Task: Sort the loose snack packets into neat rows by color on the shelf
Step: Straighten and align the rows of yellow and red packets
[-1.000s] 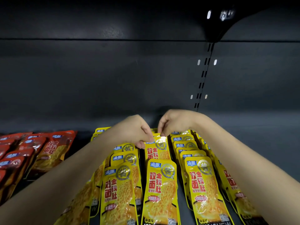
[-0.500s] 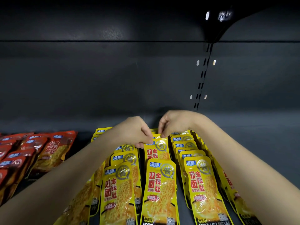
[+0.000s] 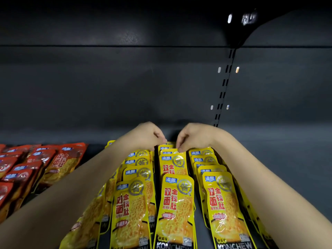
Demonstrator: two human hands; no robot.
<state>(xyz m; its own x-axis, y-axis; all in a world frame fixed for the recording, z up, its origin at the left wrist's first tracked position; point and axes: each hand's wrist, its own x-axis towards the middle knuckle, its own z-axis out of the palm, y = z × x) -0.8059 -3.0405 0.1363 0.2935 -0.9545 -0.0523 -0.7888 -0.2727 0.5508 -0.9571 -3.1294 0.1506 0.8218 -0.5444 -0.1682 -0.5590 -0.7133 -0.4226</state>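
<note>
A: Left hand (image 3: 145, 136), what is it doing?

B: Fingers curled down, tips at the top edge of the rearmost yellow packets (image 3: 166, 147) in the middle row, near the shelf's back edge. It appears to pinch a packet top; the contact itself is hidden under the knuckles.

A: Right hand (image 3: 195, 136)?

B: Same posture, just beside the left one. Thumb and forefinger pinch the top edge of a yellow packet at the back of that middle row.

A: Rows around them?

B: Yellow packets lie overlapped like shingles in several rows running from the back edge of the shelf (image 3: 287, 177) toward its front edge. Middle row's front packet (image 3: 175, 212) lies flat, label up. A row to its left (image 3: 132, 212), one to its right (image 3: 226, 209). More yellow rows lie partly hidden under both forearms.

A: Further out?

B: Red packets (image 3: 59, 162) overlap in rows toward the shelf's left end, apart from the yellow ones across a dark gap. A slotted upright (image 3: 223, 87) runs up the back panel.
</note>
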